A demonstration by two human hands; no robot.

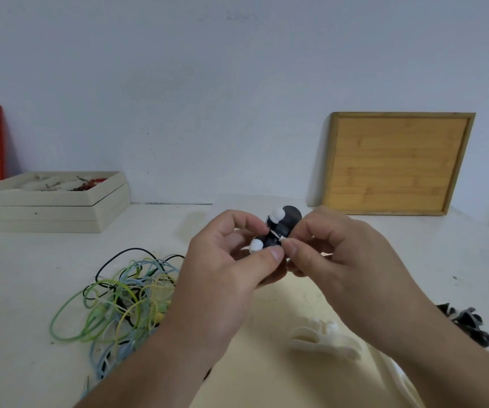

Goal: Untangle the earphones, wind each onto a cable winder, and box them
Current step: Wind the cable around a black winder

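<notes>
Left hand [222,260], fingers curled, grips the winder [289,220]; right hand [334,254] pinches the white cord [275,234] against it. Tangled earphones [119,298] lie alongside.

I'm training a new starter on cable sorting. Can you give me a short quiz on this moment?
1. True or false: the left hand holds the black winder while the right hand pinches the white earphone wound on it.
2. Where does the tangle of coloured cables lie? A: on the table, left of the hands. B: over the right wrist. C: in the person's lap.
3. Fill in: the thing leaning on the wall at the right is a ___.
Key: 1 true; 2 A; 3 wooden tray.
</notes>
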